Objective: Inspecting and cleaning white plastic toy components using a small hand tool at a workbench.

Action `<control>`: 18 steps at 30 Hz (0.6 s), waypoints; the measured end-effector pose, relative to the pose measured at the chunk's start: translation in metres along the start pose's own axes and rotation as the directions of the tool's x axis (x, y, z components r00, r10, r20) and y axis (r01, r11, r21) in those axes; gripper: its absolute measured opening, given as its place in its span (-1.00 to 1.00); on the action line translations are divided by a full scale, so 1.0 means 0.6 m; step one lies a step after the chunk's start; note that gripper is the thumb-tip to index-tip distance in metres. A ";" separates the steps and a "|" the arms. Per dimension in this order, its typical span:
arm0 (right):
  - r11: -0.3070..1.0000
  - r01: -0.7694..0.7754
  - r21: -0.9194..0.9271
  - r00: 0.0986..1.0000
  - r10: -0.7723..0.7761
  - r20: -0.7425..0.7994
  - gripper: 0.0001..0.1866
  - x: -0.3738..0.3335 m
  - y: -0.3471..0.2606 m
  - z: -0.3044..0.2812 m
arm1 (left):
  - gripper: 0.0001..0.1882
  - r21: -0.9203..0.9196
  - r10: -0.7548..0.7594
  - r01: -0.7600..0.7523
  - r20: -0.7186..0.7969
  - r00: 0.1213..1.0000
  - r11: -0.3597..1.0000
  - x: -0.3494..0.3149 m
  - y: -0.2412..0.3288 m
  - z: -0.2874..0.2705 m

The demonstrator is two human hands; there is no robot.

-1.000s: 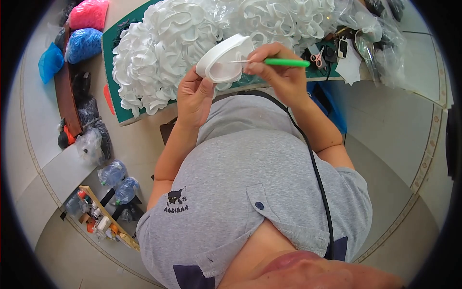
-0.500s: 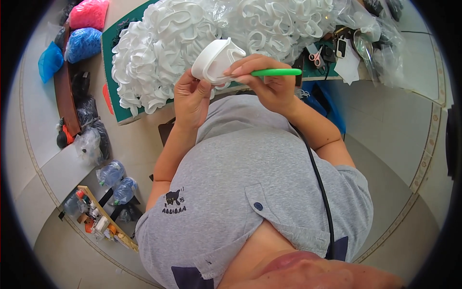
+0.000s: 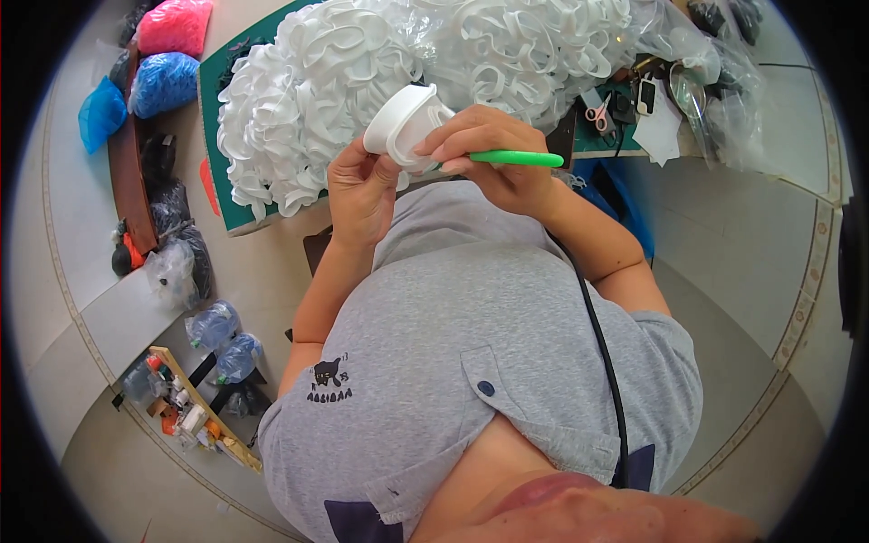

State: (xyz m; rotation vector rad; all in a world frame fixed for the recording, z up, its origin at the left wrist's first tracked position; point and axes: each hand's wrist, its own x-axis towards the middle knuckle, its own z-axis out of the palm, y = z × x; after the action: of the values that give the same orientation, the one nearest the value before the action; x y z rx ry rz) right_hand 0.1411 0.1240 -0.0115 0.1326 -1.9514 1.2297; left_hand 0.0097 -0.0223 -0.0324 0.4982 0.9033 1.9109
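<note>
My left hand (image 3: 364, 192) pinches the lower left side of a white curved, cup-like rim piece (image 3: 391, 125) between thumb and fingers, holding it up in front of the table. Closed around a slim green-handled tool (image 3: 516, 157) is my right hand (image 3: 496, 161); its fingers reach the open inner side of the white piece. The tool's handle points to the right, while its working tip is hidden by the fingers and the piece. Behind both hands lies a big heap of similar white curved pieces (image 3: 303, 109).
The heap rests on a green-topped table (image 3: 212, 136). To the right lie scissors (image 3: 597, 115), white paper (image 3: 663, 134) and clear plastic bags (image 3: 735, 118). Pink (image 3: 174, 25) and blue bags (image 3: 165, 83) sit at the left. A black cable (image 3: 599, 339) runs down my shirt.
Both hands and the white piece have shifted slightly downward, and the piece has turned a little. My right fingers have moved along its inner side with the green-handled tool.
</note>
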 end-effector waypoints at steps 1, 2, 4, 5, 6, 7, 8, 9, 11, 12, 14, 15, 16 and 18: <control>1.000 -0.001 0.010 1.000 0.001 0.003 -0.89 0.001 -0.001 -0.002 | -0.72 -0.007 0.013 -0.013 -0.006 1.000 1.000 0.001 0.000 0.003; 1.000 -0.003 0.008 1.000 0.003 0.002 -0.89 0.001 -0.001 -0.003 | -0.72 -0.008 0.012 -0.012 -0.005 1.000 1.000 0.003 -0.002 0.001; 1.000 -0.010 0.010 1.000 0.010 0.007 -0.89 0.002 -0.001 -0.005 | -0.73 0.011 0.048 -0.048 -0.012 0.999 0.999 0.006 -0.006 -0.004; 1.000 -0.011 0.010 1.000 0.011 0.006 -0.89 0.002 -0.002 -0.006 | -0.73 0.011 0.047 -0.047 -0.011 0.999 0.999 0.006 -0.008 -0.007; 1.000 -0.006 0.009 1.000 0.006 0.005 -0.89 0.002 -0.003 -0.006 | -0.73 -0.005 0.038 -0.038 -0.014 0.999 0.999 0.006 -0.010 -0.012; 1.000 0.000 0.008 1.000 0.000 0.005 -0.88 0.003 -0.003 -0.006 | -0.74 -0.022 0.029 -0.030 -0.016 0.999 0.999 0.007 -0.011 -0.015; 1.000 0.001 0.008 1.000 -0.001 0.005 -0.88 0.003 -0.002 -0.007 | -0.74 -0.022 0.029 -0.030 -0.015 0.999 0.999 0.008 -0.011 -0.014; 0.999 0.024 -0.045 1.000 -0.023 0.013 -0.86 0.004 0.000 -0.008 | -0.74 -0.001 0.045 -0.045 -0.023 0.999 0.999 0.010 -0.012 -0.012; 0.994 0.047 -0.098 0.999 -0.045 0.022 -0.83 0.007 0.005 -0.009 | -0.74 0.021 0.059 -0.059 -0.030 0.998 0.998 0.016 -0.010 -0.010; 0.958 0.144 -0.247 0.989 -0.136 0.051 -0.81 0.007 0.009 -0.009 | -0.75 0.044 0.041 -0.041 0.002 0.999 0.998 0.019 -0.006 -0.008; 0.856 0.276 -0.438 0.961 -0.245 0.127 -0.78 0.010 0.013 -0.010 | -0.75 0.070 0.022 -0.024 0.032 0.999 0.997 0.020 -0.005 -0.006; 0.855 0.278 -0.437 0.961 -0.246 0.130 -0.78 0.009 0.022 -0.011 | -0.76 0.075 -0.015 0.017 -0.020 1.000 0.997 0.017 -0.007 -0.008; 0.858 0.262 -0.442 0.963 -0.260 0.066 -0.79 0.008 0.036 -0.020 | -0.76 0.081 -0.053 0.059 -0.072 0.996 0.995 0.016 -0.007 -0.007; 0.879 0.190 -0.437 0.967 -0.244 -0.071 -0.84 0.007 0.078 -0.056 | -0.77 0.036 -0.076 0.078 -0.062 0.995 0.996 0.012 -0.008 -0.015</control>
State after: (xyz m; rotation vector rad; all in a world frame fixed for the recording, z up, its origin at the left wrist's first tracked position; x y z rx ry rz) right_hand 0.1352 0.1762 -0.0351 0.0462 -1.9866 0.6274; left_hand 0.0031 -0.0180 -0.0418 0.4242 0.9857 1.8499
